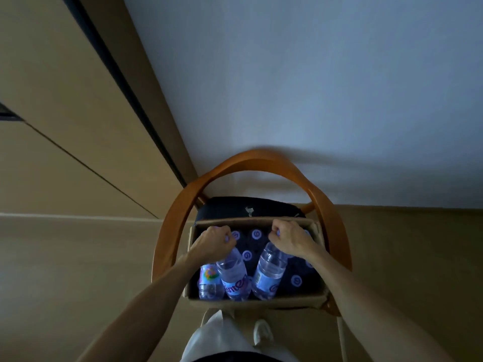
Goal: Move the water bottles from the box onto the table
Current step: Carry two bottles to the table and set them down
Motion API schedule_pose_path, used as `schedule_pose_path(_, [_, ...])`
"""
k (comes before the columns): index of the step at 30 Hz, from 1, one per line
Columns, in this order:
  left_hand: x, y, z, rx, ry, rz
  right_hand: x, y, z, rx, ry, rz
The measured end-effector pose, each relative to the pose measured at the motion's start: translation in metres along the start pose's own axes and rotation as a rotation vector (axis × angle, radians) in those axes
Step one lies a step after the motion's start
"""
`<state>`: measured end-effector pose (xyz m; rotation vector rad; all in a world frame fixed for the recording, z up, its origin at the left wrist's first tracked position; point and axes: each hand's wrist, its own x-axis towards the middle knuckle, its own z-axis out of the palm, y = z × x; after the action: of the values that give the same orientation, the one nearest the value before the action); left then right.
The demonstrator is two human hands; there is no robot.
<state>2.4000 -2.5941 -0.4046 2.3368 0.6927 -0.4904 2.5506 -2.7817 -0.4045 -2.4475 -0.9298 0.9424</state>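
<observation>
An open cardboard box (257, 301) rests on a chair seat below me and holds several clear water bottles with purple caps. My left hand (212, 241) is closed around the neck of one bottle (232, 276), which leans toward me. My right hand (288, 239) grips the neck of a second bottle (269, 274), tilted the same way. A third bottle (209, 280) with a colourful label stands at the box's near left corner. Purple caps (255, 235) of further bottles show deeper in the box. No table is in view.
The box sits on a chair with a curved orange wooden backrest (251, 159) and a dark seat (245, 207). A pale wall (313, 87) rises behind it. Beige floor (78, 257) lies to the left and right. My light trousers and white shoe (262, 331) are below.
</observation>
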Motion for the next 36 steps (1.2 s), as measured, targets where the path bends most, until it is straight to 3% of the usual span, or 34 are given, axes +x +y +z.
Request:
schedule_pose_path(11, [-0.11, -0.002, -0.08, -0.144, 0.594, -0.141, -0.021, -0.081, -0.078, 0.009, 0.271, -0.273])
schedule_pose_path(24, [-0.285, -0.079, -0.224, -0.085, 1.213, -0.152, -0.031, -0.333, -0.077, 0.066, 0.291, -0.706])
schedule_pose_path(36, [-0.468, -0.233, -0.337, 0.034, 1.414, -0.3, -0.064, -0.614, 0.004, -0.019, 0.272, -1.11])
